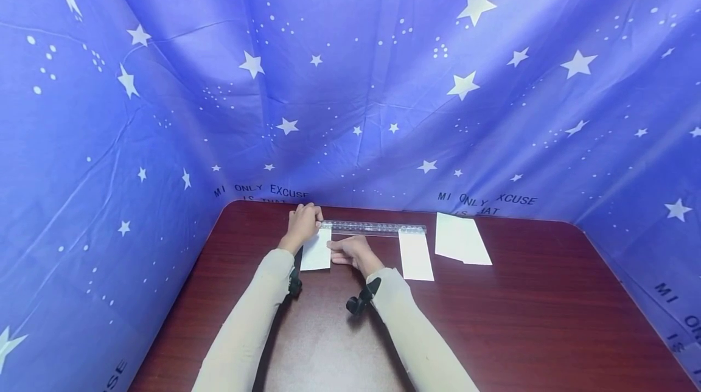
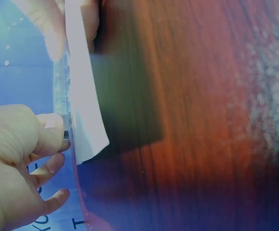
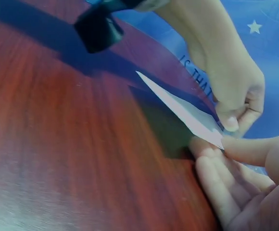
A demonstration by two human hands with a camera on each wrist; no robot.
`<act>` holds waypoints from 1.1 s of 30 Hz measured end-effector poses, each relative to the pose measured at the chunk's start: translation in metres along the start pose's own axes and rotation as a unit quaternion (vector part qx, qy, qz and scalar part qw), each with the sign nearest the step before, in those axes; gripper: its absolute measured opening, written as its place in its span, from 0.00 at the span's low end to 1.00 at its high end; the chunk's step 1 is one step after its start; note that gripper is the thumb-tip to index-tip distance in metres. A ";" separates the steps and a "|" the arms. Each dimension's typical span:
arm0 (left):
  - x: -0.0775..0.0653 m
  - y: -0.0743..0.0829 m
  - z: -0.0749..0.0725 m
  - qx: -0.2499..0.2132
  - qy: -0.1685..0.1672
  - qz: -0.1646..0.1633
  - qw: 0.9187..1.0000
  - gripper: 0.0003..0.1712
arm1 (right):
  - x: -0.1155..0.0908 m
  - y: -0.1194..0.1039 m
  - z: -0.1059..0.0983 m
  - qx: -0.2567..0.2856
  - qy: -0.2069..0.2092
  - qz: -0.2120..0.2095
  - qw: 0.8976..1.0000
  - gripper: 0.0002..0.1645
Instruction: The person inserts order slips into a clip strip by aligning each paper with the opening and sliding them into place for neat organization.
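Red-brown wood-grain table (image 1: pixel 537 313), blue star-printed cloth (image 1: pixel 350 94) behind. Left hand (image 1: pixel 302 226) pinches left end of clear plastic ruler (image 1: pixel 364 227); right hand (image 1: pixel 354 252) pinches white rectangular paper slip (image 1: pixel 316 253) at that end, tilted above table. Second white paper slip (image 1: pixel 417 258) at ruler's right end.

The surface (image 1: pixel 526 319) looks like wood or wood-grain laminate, streaked under a smooth, glossy coat that throws back a pale glare, and the clear strip (image 1: pixel 372 229) looks like hard, see-through plastic with shiny glints. The held slip (image 1: pixel 316 252), the other slip (image 1: pixel 417 256) and the loose sheets (image 1: pixel 460 238) all look like smooth, matt white paper. Behind them the star-printed drape (image 1: pixel 356 87) is thin, creased cloth with a slight sheen, the sleeves (image 1: pixel 235 325) are soft matt fabric, and the wrist mounts (image 1: pixel 355 305) appear to be dark, smooth plastic.
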State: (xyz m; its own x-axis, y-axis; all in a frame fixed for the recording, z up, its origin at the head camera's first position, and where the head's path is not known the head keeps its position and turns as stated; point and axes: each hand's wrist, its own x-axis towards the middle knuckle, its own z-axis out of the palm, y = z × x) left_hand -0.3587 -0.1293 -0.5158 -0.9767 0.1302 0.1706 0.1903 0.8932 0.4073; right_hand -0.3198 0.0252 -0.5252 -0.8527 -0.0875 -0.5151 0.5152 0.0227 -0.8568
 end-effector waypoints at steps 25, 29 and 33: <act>-0.001 0.002 0.000 -0.001 -0.014 -0.004 1.000 0.07 | -0.001 0.007 0.002 0.029 0.013 -0.041 0.999 0.12; -0.001 0.000 -0.001 0.001 -0.011 -0.002 1.000 0.08 | -0.002 0.007 -0.001 0.010 -0.001 -0.039 0.999 0.16; 0.000 0.000 0.000 0.001 -0.012 -0.002 1.000 0.08 | -0.001 0.005 -0.003 -0.011 -0.018 -0.037 0.999 0.18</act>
State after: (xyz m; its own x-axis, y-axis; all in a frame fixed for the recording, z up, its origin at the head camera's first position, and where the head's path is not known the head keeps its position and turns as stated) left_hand -0.3589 -0.1292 -0.5154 -0.9797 0.1366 0.1465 0.1856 0.8945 0.4068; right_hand -0.3162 0.0287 -0.5290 -0.8845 -0.1257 -0.4492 0.4483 0.0376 -0.8931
